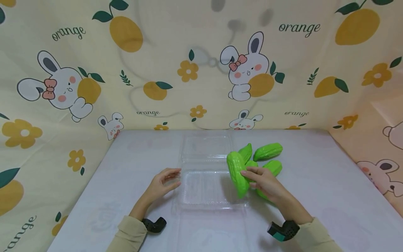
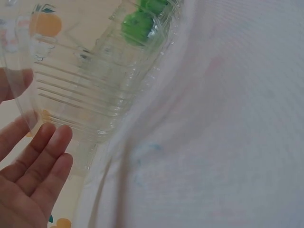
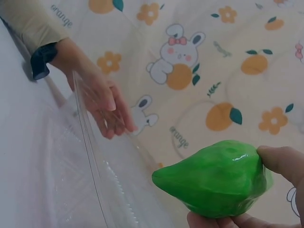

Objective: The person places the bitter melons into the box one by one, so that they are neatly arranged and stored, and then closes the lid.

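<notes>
My right hand [image 1: 266,182] pinches a bright green, bumpy toy bitter melon [image 1: 237,173] between thumb and fingers. It is held above the right side of a clear plastic clamshell box [image 1: 204,187]. In the right wrist view, the pointed end of the bitter melon [image 3: 218,180] faces the box. At the left rim, my left hand [image 1: 162,185] has its thumb and fingers loosely apart. In the left wrist view, the fingers of the left hand [image 2: 35,166] lie against or just beside the clear wall; contact is hard to tell.
Several more green bitter melons [image 1: 268,151] lie on the white table [image 1: 135,150] right of the box, some partly hidden by the right hand. Other clear plastic panels [image 1: 206,147] extend behind and in front of the box. A printed cloth [image 1: 201,87] hangs behind the table.
</notes>
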`<action>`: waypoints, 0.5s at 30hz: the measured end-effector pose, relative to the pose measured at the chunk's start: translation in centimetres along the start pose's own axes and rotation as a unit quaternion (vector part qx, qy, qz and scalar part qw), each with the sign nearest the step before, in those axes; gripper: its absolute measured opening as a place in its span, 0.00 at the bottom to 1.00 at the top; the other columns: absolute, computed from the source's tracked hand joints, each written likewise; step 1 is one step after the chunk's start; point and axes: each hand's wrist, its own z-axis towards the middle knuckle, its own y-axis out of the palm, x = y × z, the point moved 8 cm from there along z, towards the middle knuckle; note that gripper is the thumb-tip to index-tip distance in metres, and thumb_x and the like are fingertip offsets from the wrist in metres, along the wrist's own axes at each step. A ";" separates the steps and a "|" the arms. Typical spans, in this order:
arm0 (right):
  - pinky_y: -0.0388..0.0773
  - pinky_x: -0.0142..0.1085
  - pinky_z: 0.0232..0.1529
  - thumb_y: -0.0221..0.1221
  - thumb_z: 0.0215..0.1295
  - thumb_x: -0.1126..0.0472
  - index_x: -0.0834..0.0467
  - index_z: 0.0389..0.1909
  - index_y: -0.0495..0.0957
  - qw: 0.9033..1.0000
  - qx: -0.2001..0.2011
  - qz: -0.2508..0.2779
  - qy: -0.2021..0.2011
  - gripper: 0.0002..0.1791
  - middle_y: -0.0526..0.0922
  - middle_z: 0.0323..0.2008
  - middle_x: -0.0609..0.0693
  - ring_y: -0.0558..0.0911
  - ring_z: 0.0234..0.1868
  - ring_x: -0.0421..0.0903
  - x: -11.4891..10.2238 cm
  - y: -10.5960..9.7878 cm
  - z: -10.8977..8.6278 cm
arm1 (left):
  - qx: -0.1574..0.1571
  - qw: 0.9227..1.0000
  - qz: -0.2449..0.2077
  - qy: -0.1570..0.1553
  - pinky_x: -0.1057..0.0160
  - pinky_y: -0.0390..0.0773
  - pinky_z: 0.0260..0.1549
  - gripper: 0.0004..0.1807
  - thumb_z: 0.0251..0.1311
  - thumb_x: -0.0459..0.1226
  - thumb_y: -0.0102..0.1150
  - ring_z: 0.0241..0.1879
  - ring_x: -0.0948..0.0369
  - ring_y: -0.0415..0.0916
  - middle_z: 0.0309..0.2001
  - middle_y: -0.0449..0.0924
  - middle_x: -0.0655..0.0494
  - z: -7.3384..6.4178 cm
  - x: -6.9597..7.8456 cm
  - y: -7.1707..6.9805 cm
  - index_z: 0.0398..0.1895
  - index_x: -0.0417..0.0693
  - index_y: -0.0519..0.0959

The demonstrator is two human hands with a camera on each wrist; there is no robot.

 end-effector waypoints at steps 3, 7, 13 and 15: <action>0.70 0.53 0.70 0.54 0.70 0.53 0.75 0.68 0.56 1.000 0.006 -0.007 0.003 0.37 0.58 0.71 0.70 0.73 0.63 0.49 0.0 0.3 0.1 | -0.002 1.000 -0.004 -0.003 0.74 0.79 0.56 0.25 0.57 0.32 0.65 0.51 0.69 0.75 0.54 0.76 0.34 -0.1 -0.1 0.0 0.59 0.34 0.73; 0.70 0.50 0.71 0.55 0.69 0.52 0.74 0.69 0.56 1.000 0.013 -0.008 0.011 0.38 0.57 0.72 0.68 0.67 0.69 0.56 -0.1 0.6 0.4 | -0.003 1.000 -0.006 -0.002 0.75 0.79 0.56 0.25 0.58 0.32 0.65 0.51 0.67 0.76 0.53 0.77 0.34 -0.1 0.0 0.0 0.59 0.33 0.73; 0.72 0.48 0.70 0.55 0.69 0.51 0.74 0.69 0.55 1.000 0.012 -0.010 0.010 0.39 0.59 0.71 0.68 0.71 0.66 0.51 -0.3 1.4 0.8 | -0.003 1.000 -0.004 -0.004 0.76 0.79 0.56 0.25 0.58 0.32 0.64 0.51 0.65 0.76 0.53 0.77 0.34 -0.1 -0.2 0.1 0.59 0.33 0.73; 0.73 0.48 0.69 0.55 0.70 0.51 0.74 0.69 0.56 1.000 0.007 -0.015 0.007 0.38 0.61 0.70 0.69 0.73 0.64 0.50 -0.3 1.7 0.9 | -0.005 1.000 -0.005 -0.007 0.75 0.79 0.57 0.25 0.58 0.32 0.64 0.52 0.65 0.76 0.54 0.77 0.35 -0.1 -0.2 0.1 0.59 0.34 0.73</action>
